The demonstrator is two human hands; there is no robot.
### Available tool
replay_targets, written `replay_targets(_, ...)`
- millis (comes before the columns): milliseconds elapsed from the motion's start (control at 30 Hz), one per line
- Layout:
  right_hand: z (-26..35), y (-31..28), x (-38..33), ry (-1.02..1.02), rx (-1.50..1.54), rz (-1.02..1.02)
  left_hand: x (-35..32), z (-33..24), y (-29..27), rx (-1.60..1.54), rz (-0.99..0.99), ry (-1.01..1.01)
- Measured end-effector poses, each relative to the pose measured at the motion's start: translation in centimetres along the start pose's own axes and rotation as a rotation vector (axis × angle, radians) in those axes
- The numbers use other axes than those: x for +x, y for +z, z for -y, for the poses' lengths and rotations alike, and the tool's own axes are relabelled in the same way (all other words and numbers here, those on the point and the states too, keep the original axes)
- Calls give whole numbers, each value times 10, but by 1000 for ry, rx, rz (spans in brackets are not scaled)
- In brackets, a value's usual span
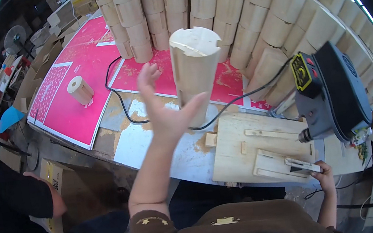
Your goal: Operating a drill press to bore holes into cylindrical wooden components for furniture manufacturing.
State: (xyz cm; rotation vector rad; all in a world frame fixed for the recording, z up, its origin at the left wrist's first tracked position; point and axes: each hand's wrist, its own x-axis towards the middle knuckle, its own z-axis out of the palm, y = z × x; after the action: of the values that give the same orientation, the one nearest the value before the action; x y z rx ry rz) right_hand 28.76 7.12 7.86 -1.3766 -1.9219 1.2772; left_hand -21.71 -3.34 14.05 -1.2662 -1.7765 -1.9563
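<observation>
Up close, her left hand (161, 108) cups a tall pale wooden cylinder (195, 74); right hand (322, 174) grips the plywood jig board's (234, 152) edge.

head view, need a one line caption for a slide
Left hand lifts a notched wooden cylinder before stacked cylinders; right hand grips the wooden jig.
</observation>
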Motion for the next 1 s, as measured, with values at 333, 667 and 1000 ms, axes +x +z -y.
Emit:
replay_targets(333,-17,3,-2,-92,133,9,-7,-13,67,192,-326,-21)
replay_targets(667,-33,-8,8,-206,53,-10,-75,-112,27,-539,259,-370)
replay_targets(1000,-16,-10,38,-155,281,160,-122,-49,75,-274,1105,-834)
